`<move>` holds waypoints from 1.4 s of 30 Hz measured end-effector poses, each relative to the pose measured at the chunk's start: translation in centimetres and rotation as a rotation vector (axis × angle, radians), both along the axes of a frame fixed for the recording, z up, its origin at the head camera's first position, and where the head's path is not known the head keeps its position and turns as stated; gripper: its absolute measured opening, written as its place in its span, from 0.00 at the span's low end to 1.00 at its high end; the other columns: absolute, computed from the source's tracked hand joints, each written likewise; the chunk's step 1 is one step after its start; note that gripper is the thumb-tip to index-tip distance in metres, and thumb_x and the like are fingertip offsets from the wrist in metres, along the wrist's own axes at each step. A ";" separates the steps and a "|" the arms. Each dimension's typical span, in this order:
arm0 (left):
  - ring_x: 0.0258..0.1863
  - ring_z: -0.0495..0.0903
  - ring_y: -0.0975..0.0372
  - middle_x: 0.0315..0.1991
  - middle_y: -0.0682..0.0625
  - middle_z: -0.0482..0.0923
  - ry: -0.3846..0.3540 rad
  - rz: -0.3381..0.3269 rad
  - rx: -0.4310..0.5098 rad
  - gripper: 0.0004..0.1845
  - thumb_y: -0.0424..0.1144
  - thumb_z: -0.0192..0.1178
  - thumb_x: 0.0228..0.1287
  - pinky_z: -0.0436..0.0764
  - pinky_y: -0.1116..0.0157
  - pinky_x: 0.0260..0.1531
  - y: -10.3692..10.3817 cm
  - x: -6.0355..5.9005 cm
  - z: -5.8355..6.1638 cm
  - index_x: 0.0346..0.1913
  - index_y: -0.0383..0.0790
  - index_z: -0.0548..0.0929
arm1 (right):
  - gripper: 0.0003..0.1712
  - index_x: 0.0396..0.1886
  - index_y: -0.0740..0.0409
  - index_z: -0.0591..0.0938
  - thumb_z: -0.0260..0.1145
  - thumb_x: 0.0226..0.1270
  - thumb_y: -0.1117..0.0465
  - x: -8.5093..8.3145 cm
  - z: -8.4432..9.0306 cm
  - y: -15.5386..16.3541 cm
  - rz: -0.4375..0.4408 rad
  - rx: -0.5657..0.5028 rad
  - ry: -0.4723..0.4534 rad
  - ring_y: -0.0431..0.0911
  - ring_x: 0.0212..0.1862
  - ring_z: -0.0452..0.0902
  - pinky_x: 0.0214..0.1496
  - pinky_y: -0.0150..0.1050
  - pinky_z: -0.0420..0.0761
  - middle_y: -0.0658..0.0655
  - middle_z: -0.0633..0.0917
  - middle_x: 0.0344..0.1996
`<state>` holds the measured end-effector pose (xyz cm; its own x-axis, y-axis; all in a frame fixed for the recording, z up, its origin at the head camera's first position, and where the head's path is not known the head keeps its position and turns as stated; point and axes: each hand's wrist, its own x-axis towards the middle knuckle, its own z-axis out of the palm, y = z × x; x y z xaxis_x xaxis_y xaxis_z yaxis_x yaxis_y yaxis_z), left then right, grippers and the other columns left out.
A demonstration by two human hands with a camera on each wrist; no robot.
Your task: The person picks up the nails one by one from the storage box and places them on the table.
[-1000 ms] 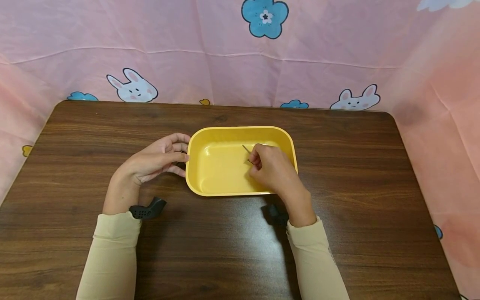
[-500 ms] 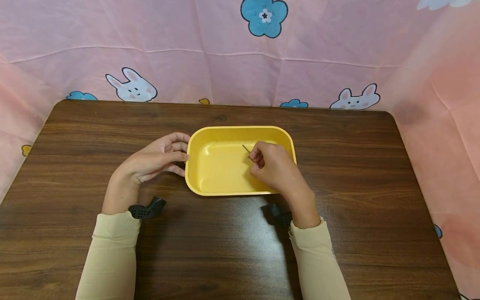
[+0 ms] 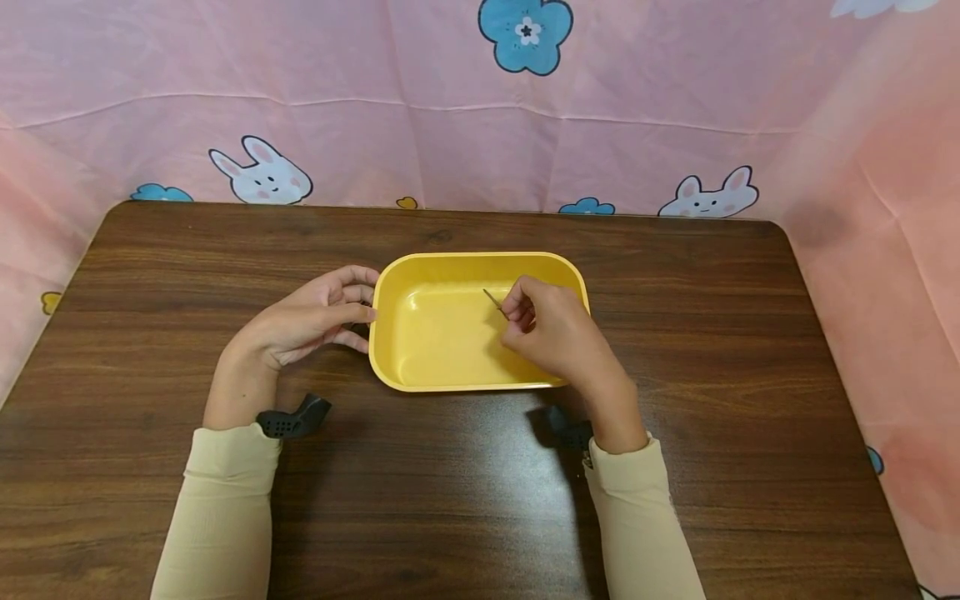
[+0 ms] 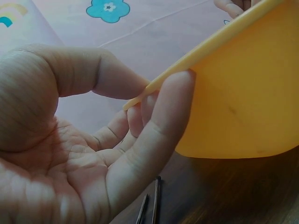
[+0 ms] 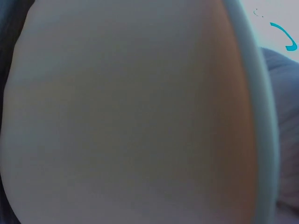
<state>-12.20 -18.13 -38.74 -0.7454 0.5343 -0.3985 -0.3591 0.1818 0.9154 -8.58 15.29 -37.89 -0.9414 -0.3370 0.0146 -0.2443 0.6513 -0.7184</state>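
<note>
A yellow rectangular plastic bin (image 3: 442,333) with rounded corners stands mid-table. My left hand (image 3: 311,321) pinches its left rim between thumb and fingers, as the left wrist view shows with the bin wall (image 4: 243,107). Over the bin's right half, my right hand (image 3: 553,327) pinches a thin dark nail-like rod (image 3: 492,297) that points to the upper left; its other end is hidden by the fingers. Below the left hand, two thin dark nail-like pieces (image 4: 157,198) lie beside the bin. In the right wrist view a large pale blurred bin wall (image 5: 131,112) fills most of the frame.
The dark wood-grain table (image 3: 750,375) extends around the bin. A pink cloth (image 3: 450,50) with rabbits and flowers hangs behind and at the sides. Black wrist cameras (image 3: 295,418) sit on both wrists.
My right hand has shifted slightly right and up, still pinching the nail-like rod. The left hand keeps its pinch on the bin rim, nearly still.
</note>
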 end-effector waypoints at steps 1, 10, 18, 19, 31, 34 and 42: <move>0.42 0.88 0.56 0.52 0.42 0.80 -0.001 0.000 0.002 0.25 0.28 0.57 0.76 0.94 0.57 0.42 0.0 0.0 0.0 0.69 0.33 0.61 | 0.09 0.37 0.59 0.81 0.68 0.56 0.71 0.0 0.0 0.1 -0.001 -0.008 -0.004 0.47 0.35 0.81 0.39 0.36 0.84 0.56 0.86 0.32; 0.42 0.89 0.55 0.52 0.41 0.81 -0.007 0.003 0.017 0.25 0.28 0.57 0.76 0.94 0.56 0.42 -0.1 0.0 -0.1 0.69 0.32 0.61 | 0.10 0.38 0.60 0.81 0.69 0.56 0.72 0.0 0.1 0.3 -0.005 -0.091 -0.040 0.47 0.36 0.82 0.42 0.37 0.86 0.57 0.85 0.33; 0.41 0.89 0.55 0.52 0.41 0.81 -0.007 0.003 0.023 0.24 0.29 0.57 0.76 0.94 0.57 0.41 -0.1 0.0 0.0 0.68 0.32 0.61 | 0.10 0.38 0.62 0.81 0.70 0.57 0.72 -0.1 0.2 0.4 -0.059 -0.161 -0.050 0.48 0.37 0.82 0.43 0.36 0.86 0.58 0.85 0.33; 0.42 0.89 0.55 0.51 0.42 0.81 -0.007 0.003 0.023 0.24 0.29 0.57 0.76 0.94 0.57 0.41 -0.1 0.0 0.0 0.68 0.32 0.61 | 0.10 0.39 0.62 0.81 0.70 0.57 0.72 0.0 0.2 0.5 -0.066 -0.169 -0.054 0.48 0.37 0.82 0.43 0.35 0.86 0.58 0.85 0.34; 0.41 0.89 0.56 0.51 0.42 0.81 -0.012 0.009 0.023 0.24 0.28 0.57 0.76 0.94 0.58 0.40 -0.2 0.0 -0.1 0.68 0.33 0.61 | 0.10 0.40 0.62 0.82 0.71 0.59 0.71 -0.2 0.1 1.0 -0.088 -0.266 -0.098 0.48 0.38 0.83 0.41 0.29 0.84 0.59 0.86 0.37; 0.41 0.88 0.56 0.51 0.42 0.81 -0.011 0.009 0.021 0.25 0.28 0.58 0.76 0.94 0.58 0.40 -0.1 0.0 -0.1 0.68 0.33 0.61 | 0.10 0.40 0.62 0.81 0.71 0.59 0.71 -0.1 0.1 1.2 -0.088 -0.282 -0.112 0.48 0.38 0.83 0.41 0.29 0.84 0.59 0.85 0.37; 0.42 0.88 0.56 0.51 0.42 0.81 -0.009 0.002 0.030 0.23 0.28 0.57 0.76 0.94 0.57 0.41 0.0 0.1 -0.2 0.68 0.33 0.62 | 0.09 0.40 0.62 0.81 0.70 0.60 0.71 0.0 0.2 1.6 -0.088 -0.336 -0.129 0.49 0.38 0.82 0.42 0.31 0.84 0.59 0.84 0.37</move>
<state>-12.13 -18.16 -38.95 -0.7432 0.5446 -0.3886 -0.3674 0.1531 0.9174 -8.56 16.84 -37.73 -0.9678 -0.2516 -0.0101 -0.0913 0.3878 -0.9172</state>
